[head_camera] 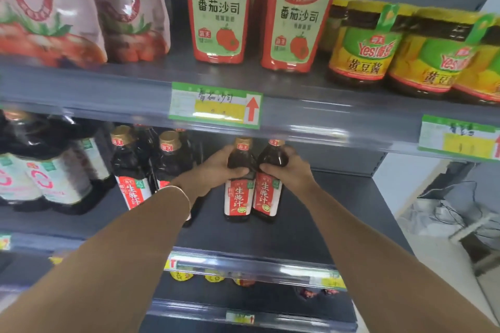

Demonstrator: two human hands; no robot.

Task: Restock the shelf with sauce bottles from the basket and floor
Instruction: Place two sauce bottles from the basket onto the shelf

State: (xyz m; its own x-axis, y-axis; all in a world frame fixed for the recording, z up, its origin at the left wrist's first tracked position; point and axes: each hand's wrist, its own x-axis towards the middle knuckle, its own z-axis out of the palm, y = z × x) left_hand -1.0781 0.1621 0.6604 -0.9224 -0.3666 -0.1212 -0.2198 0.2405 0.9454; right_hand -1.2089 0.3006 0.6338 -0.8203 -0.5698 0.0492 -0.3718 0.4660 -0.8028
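Observation:
Two dark sauce bottles with gold caps and red-and-white labels stand side by side on the middle shelf (pixel 311 213). My left hand (pixel 213 173) grips the shoulder of the left bottle (pixel 238 197). My right hand (pixel 289 170) grips the shoulder of the right bottle (pixel 266 197). Both bottles are upright and touch each other. More bottles of the same sauce (pixel 130 170) stand to the left on this shelf, partly hidden by my left forearm. No basket or floor stock is in view.
The upper shelf holds red tomato sauce pouches (pixel 219 8), pale pouches (pixel 54 8) and yellow-lidded bean paste jars (pixel 362 40). White-labelled dark bottles (pixel 40 176) stand at the far left of the middle shelf. The shelf to the right of my hands is bare. Lower shelves hold capped bottles (pixel 213 277).

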